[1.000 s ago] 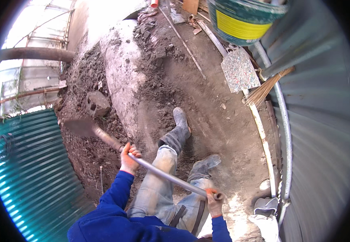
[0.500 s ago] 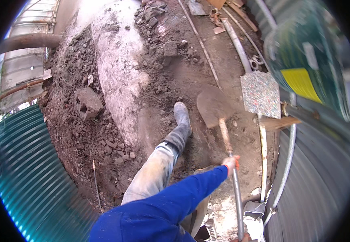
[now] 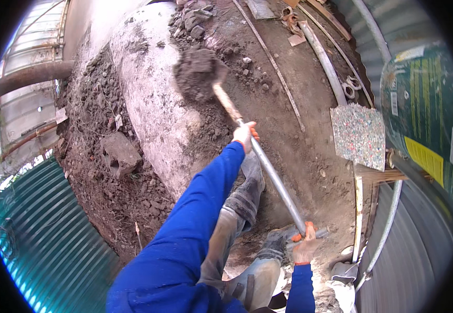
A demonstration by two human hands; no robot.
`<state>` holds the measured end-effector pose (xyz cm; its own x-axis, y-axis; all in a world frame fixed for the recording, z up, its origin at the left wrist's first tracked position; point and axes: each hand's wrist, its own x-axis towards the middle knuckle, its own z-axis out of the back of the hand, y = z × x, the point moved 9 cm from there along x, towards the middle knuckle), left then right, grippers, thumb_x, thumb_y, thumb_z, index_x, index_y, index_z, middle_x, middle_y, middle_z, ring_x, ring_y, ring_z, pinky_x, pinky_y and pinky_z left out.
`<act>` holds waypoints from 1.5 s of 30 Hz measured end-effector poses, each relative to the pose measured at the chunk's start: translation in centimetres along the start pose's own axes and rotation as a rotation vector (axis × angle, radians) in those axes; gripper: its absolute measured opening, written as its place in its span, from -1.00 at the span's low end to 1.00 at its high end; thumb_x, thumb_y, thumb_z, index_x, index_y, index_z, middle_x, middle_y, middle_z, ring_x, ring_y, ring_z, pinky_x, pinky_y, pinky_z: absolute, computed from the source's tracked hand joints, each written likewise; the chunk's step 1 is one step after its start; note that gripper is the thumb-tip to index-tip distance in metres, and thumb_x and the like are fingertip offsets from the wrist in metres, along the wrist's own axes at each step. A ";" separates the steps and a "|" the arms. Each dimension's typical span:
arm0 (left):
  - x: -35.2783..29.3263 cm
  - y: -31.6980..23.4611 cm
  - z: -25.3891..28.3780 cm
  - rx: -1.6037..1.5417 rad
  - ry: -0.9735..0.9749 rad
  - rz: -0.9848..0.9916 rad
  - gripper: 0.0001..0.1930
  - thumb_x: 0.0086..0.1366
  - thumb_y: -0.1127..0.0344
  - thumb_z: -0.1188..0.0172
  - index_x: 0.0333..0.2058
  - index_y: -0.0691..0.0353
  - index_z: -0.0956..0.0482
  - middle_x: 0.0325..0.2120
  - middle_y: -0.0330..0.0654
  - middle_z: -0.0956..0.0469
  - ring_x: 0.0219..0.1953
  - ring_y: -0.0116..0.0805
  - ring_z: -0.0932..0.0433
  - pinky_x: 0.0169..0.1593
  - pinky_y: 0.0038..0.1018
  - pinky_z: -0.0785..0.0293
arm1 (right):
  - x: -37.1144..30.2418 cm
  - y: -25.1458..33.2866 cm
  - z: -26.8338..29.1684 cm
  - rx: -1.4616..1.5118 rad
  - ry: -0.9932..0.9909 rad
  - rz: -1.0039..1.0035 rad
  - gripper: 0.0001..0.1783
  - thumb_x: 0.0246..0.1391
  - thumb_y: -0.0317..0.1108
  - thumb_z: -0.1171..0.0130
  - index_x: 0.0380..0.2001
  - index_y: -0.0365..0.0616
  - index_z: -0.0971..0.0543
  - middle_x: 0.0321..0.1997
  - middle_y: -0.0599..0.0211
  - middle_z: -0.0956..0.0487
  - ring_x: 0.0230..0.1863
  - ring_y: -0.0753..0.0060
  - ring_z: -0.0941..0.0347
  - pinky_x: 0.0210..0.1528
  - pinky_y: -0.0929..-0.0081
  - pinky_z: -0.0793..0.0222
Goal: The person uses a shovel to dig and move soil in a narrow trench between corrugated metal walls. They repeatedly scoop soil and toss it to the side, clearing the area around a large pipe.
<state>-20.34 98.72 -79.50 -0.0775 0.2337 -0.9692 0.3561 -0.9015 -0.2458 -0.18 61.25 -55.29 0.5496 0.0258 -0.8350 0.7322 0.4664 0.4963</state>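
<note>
A long-handled shovel point(image 3: 277, 180) slants across the middle of the view, its blade up and to the left. Dark loose soil point(image 3: 195, 74) heaps on the blade and hides most of it. My left hand point(image 3: 245, 136), in a pale glove with orange, is closed round the shaft below the blade. Lower right, my right hand point(image 3: 305, 247) grips the shaft near its rear end, in a similar glove. The loaded blade is over the edge of a pale slab-like surface point(image 3: 148, 99); whether it touches is unclear.
A broken block point(image 3: 119, 155) lies in rubble on the left, beside green corrugated sheeting point(image 3: 38, 229). Pipes point(image 3: 323, 62), a speckled board point(image 3: 359, 136) and a green container point(image 3: 419, 99) line the right side. A thin rod point(image 3: 271, 65) lies on the dirt.
The shovel has swung up and left from the ground on the right, and its blade now carries soil. Both hands moved with it; my right hand and sleeve have come further into view.
</note>
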 end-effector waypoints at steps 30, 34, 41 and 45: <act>-47.3 29.0 34.5 -0.346 -0.143 -0.007 -0.60 0.26 0.18 -0.26 -0.67 0.01 -0.27 -0.69 -0.32 -0.38 -0.51 -0.26 -0.41 -0.18 -0.22 -0.49 | -21.6 8.7 39.3 -0.369 0.378 1.015 -0.84 -0.07 -0.42 -0.47 -0.37 -0.09 -0.68 -0.42 0.24 -0.69 -0.39 0.16 -0.67 -0.29 0.32 -0.58; -47.6 30.2 26.1 -0.254 0.022 0.108 -0.60 0.29 0.16 -0.27 -0.66 0.03 -0.32 -0.70 -0.28 -0.37 -0.53 -0.24 -0.40 -0.28 -0.25 -0.47 | -31.3 13.6 45.4 -0.410 0.117 1.118 -0.81 -0.11 -0.37 -0.48 -0.39 -0.06 -0.67 -0.44 0.28 -0.67 -0.43 0.17 -0.64 -0.33 0.33 -0.56; -53.7 29.2 9.4 0.064 0.468 0.448 -0.61 0.24 0.18 -0.27 -0.71 -0.13 -0.30 -0.71 -0.52 -0.40 -0.56 -0.58 -0.45 -0.30 -0.52 -0.50 | -50.3 20.2 48.0 -0.637 -0.225 1.288 -0.73 -0.03 -0.05 -0.42 -0.34 0.11 -0.63 -0.42 0.41 -0.55 -0.32 0.20 -0.58 -0.28 0.24 -0.48; -53.5 29.7 3.2 0.182 0.502 0.772 -0.61 0.17 0.34 -0.33 -0.72 -0.10 -0.31 -0.69 -0.50 -0.45 -0.54 -0.58 -0.50 -0.25 -0.50 -0.54 | -57.7 21.5 43.6 -0.701 -0.442 1.283 -0.77 0.09 -0.03 -0.31 -0.33 0.11 -0.60 -0.38 0.46 -0.57 -0.27 0.25 -0.59 -0.21 0.24 -0.51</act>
<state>-8.58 58.32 -34.99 0.5455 -0.3616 -0.7561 -0.0134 -0.9058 0.4235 1.42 31.29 13.91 0.8099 0.5277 0.2561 -0.5791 0.6501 0.4919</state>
